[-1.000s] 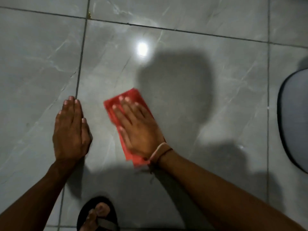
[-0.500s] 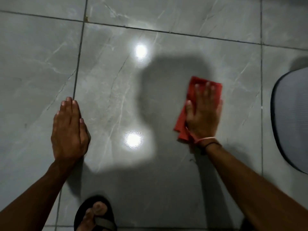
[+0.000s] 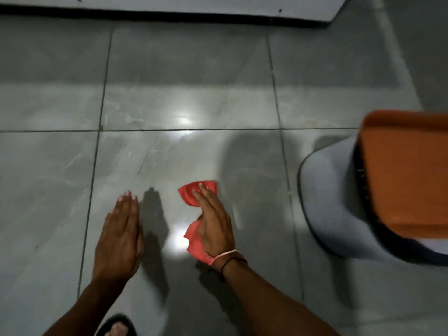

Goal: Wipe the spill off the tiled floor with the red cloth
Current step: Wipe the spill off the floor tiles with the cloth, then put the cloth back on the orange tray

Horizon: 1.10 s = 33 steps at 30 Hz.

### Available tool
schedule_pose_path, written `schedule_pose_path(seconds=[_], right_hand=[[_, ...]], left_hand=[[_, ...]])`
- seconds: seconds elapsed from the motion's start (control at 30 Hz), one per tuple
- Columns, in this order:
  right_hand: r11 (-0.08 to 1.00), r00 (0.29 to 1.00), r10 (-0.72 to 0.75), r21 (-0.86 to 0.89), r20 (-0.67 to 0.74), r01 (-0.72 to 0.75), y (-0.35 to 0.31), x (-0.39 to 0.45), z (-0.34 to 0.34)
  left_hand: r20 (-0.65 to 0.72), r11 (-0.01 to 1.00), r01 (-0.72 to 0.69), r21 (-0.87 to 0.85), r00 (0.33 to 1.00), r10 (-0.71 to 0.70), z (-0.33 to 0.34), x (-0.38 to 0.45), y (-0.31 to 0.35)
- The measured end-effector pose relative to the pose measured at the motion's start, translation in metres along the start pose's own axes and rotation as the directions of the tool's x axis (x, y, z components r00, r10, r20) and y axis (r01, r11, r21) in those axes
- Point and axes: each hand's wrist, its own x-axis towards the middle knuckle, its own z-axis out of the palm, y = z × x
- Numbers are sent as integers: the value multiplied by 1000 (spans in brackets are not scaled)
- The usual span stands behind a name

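The red cloth (image 3: pixel 191 195) is crumpled on the grey tiled floor (image 3: pixel 184 154), partly under my right hand (image 3: pixel 214 224), which lies on it with fingers closing around the fabric. Red folds stick out ahead of the fingertips and at the wrist. My left hand (image 3: pixel 120 235) rests flat on the tile to the left, fingers together, holding nothing. The floor is glossy with lamp glare; I cannot make out any spill.
An orange tray (image 3: pixel 407 170) sits on a round grey seat (image 3: pixel 334 200) at the right. A white board with a dark lower edge (image 3: pixel 169 9) runs along the far side. My sandalled foot (image 3: pixel 116 328) shows at the bottom edge.
The view has tilted up and pulled back, bringing the tray and far board into sight. My right hand swept the cloth right, then back toward the middle, and the cloth is bunched up.
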Motion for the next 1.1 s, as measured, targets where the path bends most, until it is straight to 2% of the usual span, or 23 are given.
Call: schedule_pose_path(seconds=[0.17, 0.3, 0.4, 0.5, 0.63, 0.7, 0.8, 0.9, 1.0, 1.1], right_hand=[[999, 971, 19, 43, -238, -9, -70, -24, -171], [981, 916, -28, -187, -401, -52, -67, -29, -285], [952, 915, 26, -270, -403, -146, -34, -20, -346], [924, 953, 72, -339, -296, -175, 16, -11, -378], [924, 997, 71, -374, -40, -81, 80, 1, -385], [905, 998, 52, -424, 27, -36, 99, 3, -376], [819, 1000, 7, -574, 1, -5, 109, 2, -363], [725, 999, 8, -688, 40, 22, 110, -2, -361], [741, 991, 97, -671, 89, -12, 99, 3, -369], [794, 985, 161, -601, 64, -91, 53, 0, -397]], left_hand=[[-47, 992, -102, -75, 994, 98, -95, 40, 154], [-35, 971, -192, -143, 981, 189, -125, 68, 270], [-35, 944, -285, -166, 958, 283, -118, 83, 339], [-39, 898, -415, -146, 910, 414, -90, 96, 382], [28, 846, -531, -45, 846, 532, -53, 123, 395], [58, 818, -575, 15, 817, 573, -39, 130, 386], [74, 778, -627, 46, 779, 623, -30, 136, 375], [86, 766, -639, 65, 769, 634, -31, 134, 376], [100, 774, -631, 58, 775, 624, -49, 132, 379], [101, 823, -565, 57, 823, 559, -95, 123, 373]])
